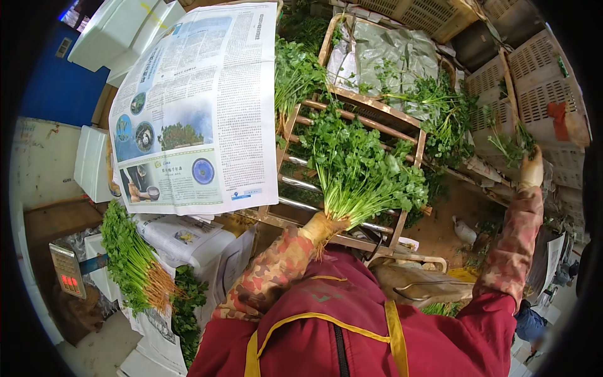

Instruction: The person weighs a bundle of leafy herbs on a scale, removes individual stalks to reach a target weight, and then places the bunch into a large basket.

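Observation:
My left hand [322, 227] is closed round the lower stems of a big leafy bunch of coriander [358, 169]. The leaves fan out away from me over a metal-barred rack [300, 183], and thin roots hang below the fist. Far out to the right, my right hand [531, 169] has its fingers closed at the stems of a few loose coriander sprigs [507, 148], beside the slotted crates. The fingers themselves are partly hidden. Both forearms wear camouflage sleeves.
Newspaper sheets [207, 113] spread at the left. Below them, another coriander bunch [135, 257] lies roots toward me, beside a scale with a red display [68, 270]. More coriander [449, 113] is heaped on a lined crate [396, 56]. Slotted plastic crates [534, 69] line the right; white foam boxes [122, 34] stand far left.

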The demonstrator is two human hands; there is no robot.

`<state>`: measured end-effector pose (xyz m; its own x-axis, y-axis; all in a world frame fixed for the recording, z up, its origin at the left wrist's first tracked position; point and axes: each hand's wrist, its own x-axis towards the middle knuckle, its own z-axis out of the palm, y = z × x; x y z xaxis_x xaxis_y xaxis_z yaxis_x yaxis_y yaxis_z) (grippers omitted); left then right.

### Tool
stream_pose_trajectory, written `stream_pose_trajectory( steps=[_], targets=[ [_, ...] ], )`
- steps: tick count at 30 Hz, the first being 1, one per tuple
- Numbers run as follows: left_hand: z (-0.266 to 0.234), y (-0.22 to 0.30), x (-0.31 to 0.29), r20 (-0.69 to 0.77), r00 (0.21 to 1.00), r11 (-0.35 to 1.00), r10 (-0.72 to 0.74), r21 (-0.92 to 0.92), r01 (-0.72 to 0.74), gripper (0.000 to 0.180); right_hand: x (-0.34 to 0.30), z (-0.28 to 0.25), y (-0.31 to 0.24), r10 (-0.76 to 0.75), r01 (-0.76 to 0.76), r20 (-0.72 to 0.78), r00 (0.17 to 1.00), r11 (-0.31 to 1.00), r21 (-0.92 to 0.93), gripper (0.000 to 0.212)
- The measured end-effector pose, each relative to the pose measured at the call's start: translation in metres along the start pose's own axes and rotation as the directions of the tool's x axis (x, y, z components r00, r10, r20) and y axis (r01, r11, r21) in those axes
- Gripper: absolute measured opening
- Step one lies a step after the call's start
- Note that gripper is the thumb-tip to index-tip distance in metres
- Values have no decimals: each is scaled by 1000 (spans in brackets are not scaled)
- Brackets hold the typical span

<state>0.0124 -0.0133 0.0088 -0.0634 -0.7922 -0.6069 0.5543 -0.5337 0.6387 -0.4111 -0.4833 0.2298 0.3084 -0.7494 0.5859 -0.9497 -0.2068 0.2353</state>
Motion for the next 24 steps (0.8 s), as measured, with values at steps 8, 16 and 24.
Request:
stream_pose_trajectory(
  steps=[8, 16, 24],
  targets=[
    [7, 16, -18, -17, 1000, 999, 12, 53, -11, 39, -165, -148, -314, -652, -186, 541, 532, 533, 826, 41],
    [2, 15, -17, -25, 997, 985, -67, 155, 71, 29, -234, -116, -366, -842, 70, 399, 363, 451, 890, 28],
    [-23, -33, 6, 78, 985, 984, 154, 78, -160, 23, -242, -130, -414, -952, 428, 241, 190, 301, 852, 20]
  ],
)
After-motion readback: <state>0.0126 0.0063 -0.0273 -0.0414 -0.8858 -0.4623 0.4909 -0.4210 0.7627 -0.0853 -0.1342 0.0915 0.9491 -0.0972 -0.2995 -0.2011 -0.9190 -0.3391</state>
